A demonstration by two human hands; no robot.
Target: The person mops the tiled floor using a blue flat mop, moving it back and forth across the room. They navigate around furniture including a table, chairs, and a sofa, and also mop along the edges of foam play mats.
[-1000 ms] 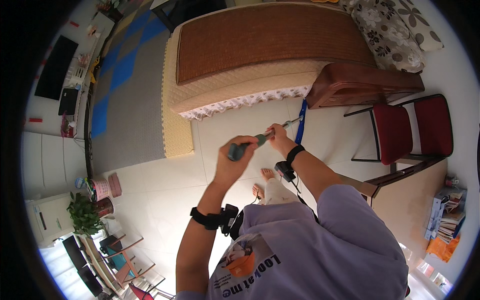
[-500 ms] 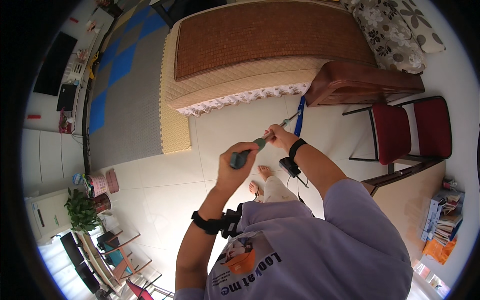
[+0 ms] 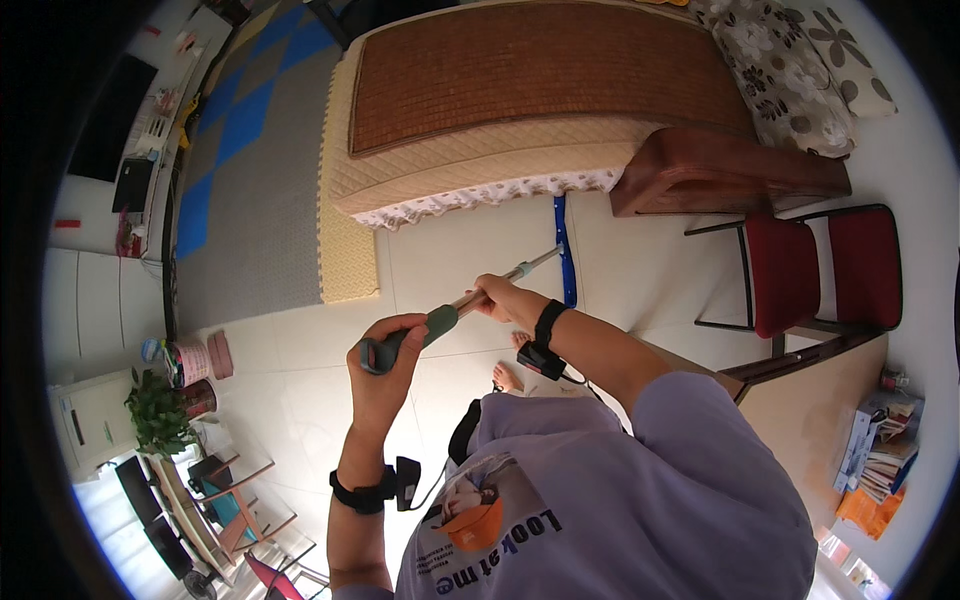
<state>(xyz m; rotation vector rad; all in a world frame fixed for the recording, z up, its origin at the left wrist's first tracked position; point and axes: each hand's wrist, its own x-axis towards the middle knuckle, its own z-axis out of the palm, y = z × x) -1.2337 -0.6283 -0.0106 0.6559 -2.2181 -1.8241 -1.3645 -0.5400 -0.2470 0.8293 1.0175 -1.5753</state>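
Mop point(image 3: 563, 250) handle sits gripped in my left hand point(image 3: 385, 360) and right hand point(image 3: 497, 297); its head reaches the bed point(image 3: 480, 165) edge, floor point(image 3: 460, 250) mostly unmopped.

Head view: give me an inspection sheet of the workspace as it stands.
Surface: pale tiled floor, grey and blue mat at left.
Job's things: mop handle with grey-green grip; blue mop head on the floor by the bed.
Clutter: pink cup and potted plant at left; books at right.
Hands: left hand grips the handle end; right hand holds the pole further down.
Cables: thin lead from the right wrist band; the left wrist wears one too.
Surroundings: red chair, brown bench, flowered pillows.
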